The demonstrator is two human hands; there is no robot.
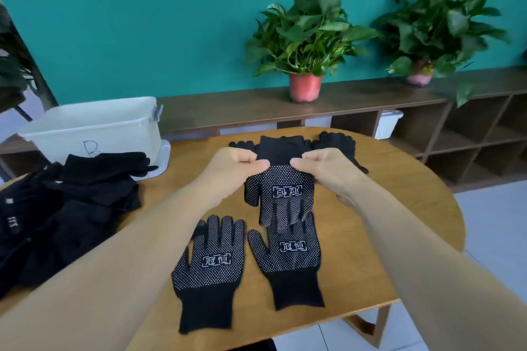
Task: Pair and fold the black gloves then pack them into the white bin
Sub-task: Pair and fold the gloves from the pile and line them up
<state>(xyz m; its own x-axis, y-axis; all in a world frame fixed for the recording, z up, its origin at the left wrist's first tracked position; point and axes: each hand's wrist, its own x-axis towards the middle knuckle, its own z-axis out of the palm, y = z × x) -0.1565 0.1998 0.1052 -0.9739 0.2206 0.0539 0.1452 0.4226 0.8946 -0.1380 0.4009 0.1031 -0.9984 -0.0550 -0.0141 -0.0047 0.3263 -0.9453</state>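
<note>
Though apart, both hands (235, 168) (328, 169) in pinches on glove cuff (281, 154).

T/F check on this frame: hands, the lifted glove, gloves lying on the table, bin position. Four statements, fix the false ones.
1. The left hand and right hand both pinch the held glove at its cuff. True.
2. The held glove's fingers point up. False: they hang down.
3. Two flat gloves lie on the table, dotted side up. True.
4. The bin sits right of both hands. False: the white bin sits to their left.
</note>
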